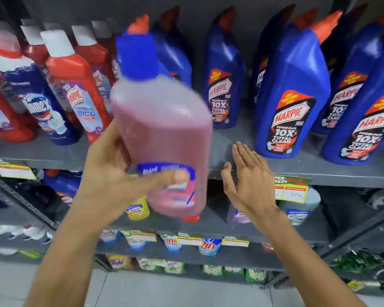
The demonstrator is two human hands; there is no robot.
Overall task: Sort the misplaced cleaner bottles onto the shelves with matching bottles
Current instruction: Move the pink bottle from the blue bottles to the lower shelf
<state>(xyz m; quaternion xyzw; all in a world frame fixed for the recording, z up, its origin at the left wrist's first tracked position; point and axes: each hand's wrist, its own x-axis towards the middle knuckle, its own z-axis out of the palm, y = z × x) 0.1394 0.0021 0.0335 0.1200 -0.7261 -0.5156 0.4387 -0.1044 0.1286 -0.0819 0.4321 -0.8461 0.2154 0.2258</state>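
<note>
Pink bottle with blue cap sits gripped in my left hand, raised before the shelf of blue bottles; my right hand hovers beside it, fingers spread, empty.

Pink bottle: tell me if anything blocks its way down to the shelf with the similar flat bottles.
Nothing visible blocks it. The left hand holds the pink bottle out in front of the shelves. The yellow bottle and the pale purple bottle stand one shelf down, open space between them. The right hand is open, off to the side.
</note>
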